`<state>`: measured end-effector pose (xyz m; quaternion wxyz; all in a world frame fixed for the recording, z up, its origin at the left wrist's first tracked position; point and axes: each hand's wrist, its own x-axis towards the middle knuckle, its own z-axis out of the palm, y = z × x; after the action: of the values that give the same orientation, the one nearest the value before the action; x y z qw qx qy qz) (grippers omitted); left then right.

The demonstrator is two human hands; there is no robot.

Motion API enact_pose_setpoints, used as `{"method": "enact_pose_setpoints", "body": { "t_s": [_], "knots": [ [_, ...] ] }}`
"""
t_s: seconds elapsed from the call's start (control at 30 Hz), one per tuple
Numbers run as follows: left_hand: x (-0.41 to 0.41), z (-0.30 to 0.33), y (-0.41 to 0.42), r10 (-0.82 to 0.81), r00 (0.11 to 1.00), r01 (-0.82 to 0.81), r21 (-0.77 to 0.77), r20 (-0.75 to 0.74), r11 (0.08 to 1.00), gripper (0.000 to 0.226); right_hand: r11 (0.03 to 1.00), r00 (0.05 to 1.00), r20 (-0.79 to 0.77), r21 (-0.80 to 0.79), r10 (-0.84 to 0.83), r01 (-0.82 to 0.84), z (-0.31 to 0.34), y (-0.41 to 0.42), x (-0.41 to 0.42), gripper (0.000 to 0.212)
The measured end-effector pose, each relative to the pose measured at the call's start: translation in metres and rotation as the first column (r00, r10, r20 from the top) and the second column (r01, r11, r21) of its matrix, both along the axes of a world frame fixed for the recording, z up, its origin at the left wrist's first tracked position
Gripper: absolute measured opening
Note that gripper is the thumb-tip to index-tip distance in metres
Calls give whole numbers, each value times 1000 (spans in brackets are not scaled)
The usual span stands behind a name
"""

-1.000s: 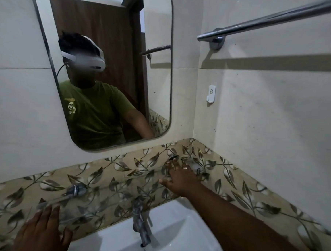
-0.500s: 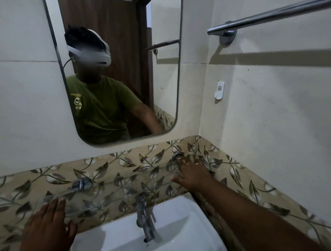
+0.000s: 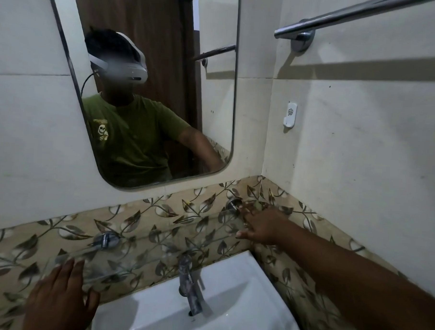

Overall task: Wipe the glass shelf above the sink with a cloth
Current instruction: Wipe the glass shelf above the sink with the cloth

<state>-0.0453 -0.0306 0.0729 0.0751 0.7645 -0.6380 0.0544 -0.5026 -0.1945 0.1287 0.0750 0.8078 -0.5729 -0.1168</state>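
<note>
The clear glass shelf (image 3: 157, 252) runs along the leaf-patterned tile band above the white sink (image 3: 232, 305), held by two metal brackets (image 3: 106, 239). My left hand (image 3: 61, 297) lies flat on the shelf's left end with its fingers spread. Reaching across the sink, my right hand (image 3: 261, 224) rests with fingers apart on the shelf's right end, just beside the right bracket (image 3: 233, 203). No cloth shows in either hand.
A chrome faucet (image 3: 189, 281) stands under the middle of the shelf. A mirror (image 3: 152, 87) hangs above on the back wall. The right wall carries a towel bar (image 3: 355, 13) and a small white hook (image 3: 290, 114).
My head has shifted slightly, so the scene slides right in the view. Both hands stay at the two ends of the shelf, the right one edging a little toward the corner.
</note>
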Motion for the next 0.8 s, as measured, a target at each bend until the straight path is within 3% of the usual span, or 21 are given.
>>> {"method": "enact_pose_setpoints", "body": {
  "t_s": [0.07, 0.23, 0.33, 0.5, 0.7, 0.8],
  "knots": [
    [-1, -1, 0, 2, 1000, -2, -24, 11, 1000, 73, 999, 999, -23, -24, -23, 23, 4, -1, -5, 126],
    [-3, 0, -1, 8, 1000, -7, -28, 5, 1000, 73, 983, 976, 136, -35, -172, 178, 13, -1, 24, 121],
    [2, -3, -1, 14, 1000, -14, -33, 0, 999, 73, 992, 988, 109, -36, -113, 118, 9, 3, 22, 116],
    [4, -4, -4, 9, 1000, -9, -55, 8, 998, 71, 999, 999, 11, -17, -33, 33, 7, 6, -1, 124],
    [10, -5, -8, 11, 1000, -11, 7, -6, 1000, 77, 970, 948, 241, -75, -208, 232, -12, -1, 49, 131],
    [10, -4, -10, 12, 1000, -12, -2, -13, 1000, 78, 963, 920, 311, -50, -239, 267, -17, 7, 68, 112]
  ]
}}
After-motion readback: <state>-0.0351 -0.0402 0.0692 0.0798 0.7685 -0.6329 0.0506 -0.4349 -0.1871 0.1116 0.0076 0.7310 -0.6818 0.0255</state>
